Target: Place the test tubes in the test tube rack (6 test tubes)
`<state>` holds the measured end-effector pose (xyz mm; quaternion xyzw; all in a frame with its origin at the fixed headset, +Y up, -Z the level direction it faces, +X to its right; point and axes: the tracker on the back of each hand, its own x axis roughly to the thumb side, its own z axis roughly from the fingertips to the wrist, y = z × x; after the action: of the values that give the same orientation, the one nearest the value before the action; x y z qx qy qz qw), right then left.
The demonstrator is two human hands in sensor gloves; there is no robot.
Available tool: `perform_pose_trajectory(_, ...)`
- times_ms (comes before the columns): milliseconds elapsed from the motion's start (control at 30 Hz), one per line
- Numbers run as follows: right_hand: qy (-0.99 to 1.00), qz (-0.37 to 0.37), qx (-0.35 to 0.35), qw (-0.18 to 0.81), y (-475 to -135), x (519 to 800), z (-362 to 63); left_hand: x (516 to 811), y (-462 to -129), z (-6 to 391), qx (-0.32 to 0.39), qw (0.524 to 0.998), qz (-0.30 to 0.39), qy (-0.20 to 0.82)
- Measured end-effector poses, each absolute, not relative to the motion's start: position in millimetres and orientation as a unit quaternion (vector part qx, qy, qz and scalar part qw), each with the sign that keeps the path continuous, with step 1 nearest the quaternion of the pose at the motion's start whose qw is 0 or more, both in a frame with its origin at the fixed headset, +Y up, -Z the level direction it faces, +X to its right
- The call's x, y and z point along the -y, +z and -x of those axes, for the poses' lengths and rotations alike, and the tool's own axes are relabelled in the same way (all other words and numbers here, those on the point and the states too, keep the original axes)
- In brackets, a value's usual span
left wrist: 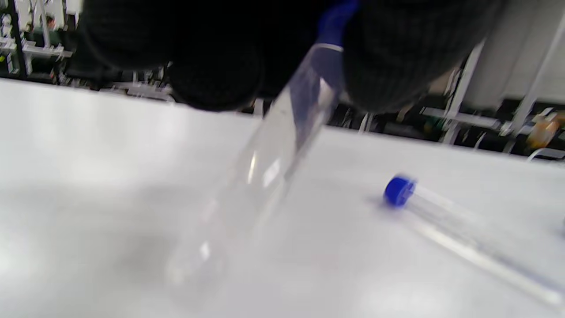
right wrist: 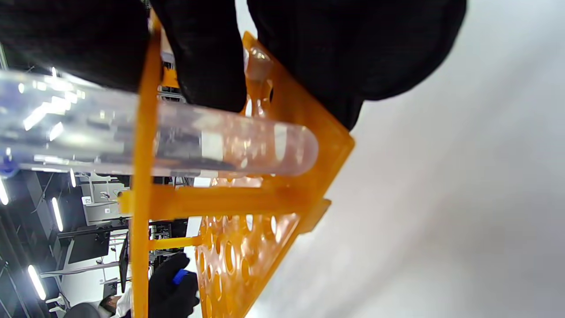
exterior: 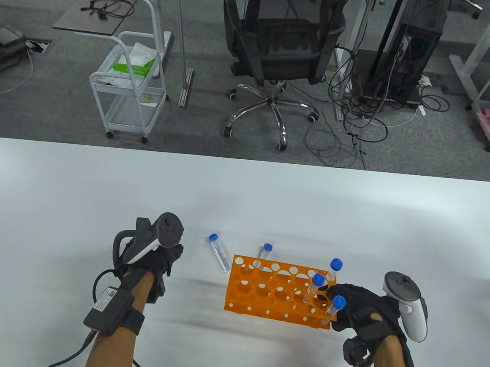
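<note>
— Table view first: what can you see from there?
— The orange rack (exterior: 280,294) sits on the white table (exterior: 58,185) with three blue-capped tubes standing at its right end. The right hand (exterior: 362,311) rests against that end; whether it grips anything, I cannot tell. One loose tube (exterior: 218,252) lies left of the rack, another tube (exterior: 265,253) is half hidden behind its far edge. The left hand (exterior: 155,252) is under its tracker, fingers hidden.
— Left wrist view?
— Blurry. Gloved fingers (left wrist: 397,53) pinch a clear tube (left wrist: 273,154) just below its blue cap, slanting down over the table. The loose one lies to the right.
— Right wrist view?
— Sideways. A seated tube (right wrist: 176,137) passes through the rack's frame, fingers (right wrist: 212,57) pressed on the rack beside it.
</note>
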<state>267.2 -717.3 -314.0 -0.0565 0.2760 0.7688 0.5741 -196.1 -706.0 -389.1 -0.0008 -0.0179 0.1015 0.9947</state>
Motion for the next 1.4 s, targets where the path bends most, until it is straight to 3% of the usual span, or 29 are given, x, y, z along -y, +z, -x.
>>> perform_pose_trajectory(267, 0.777, 0.054, -0.276, 0.563, -312.9, 715.9, -262.7, 668.3, -362.4, 180.0, 0.042, 0.982, -0.090, 0.159)
perform_pose_trajectory(433, 0.782, 0.055, -0.278, 0.555, -313.1, 716.7, -261.5, 663.9, -351.3, 173.2, 0.052, 0.971, -0.127, 0.194)
perform_pose_trajectory(767, 0.784, 0.052, -0.283, 0.550, -313.5, 718.5, -259.7, 657.2, -335.8, 176.5, 0.050, 0.960, -0.151, 0.233)
perform_pose_trajectory(1400, 0.783, 0.036, -0.285, 0.552, -312.6, 715.5, -257.5, 618.4, -313.8, 127.5, 0.135, 0.943, -0.201, 0.227)
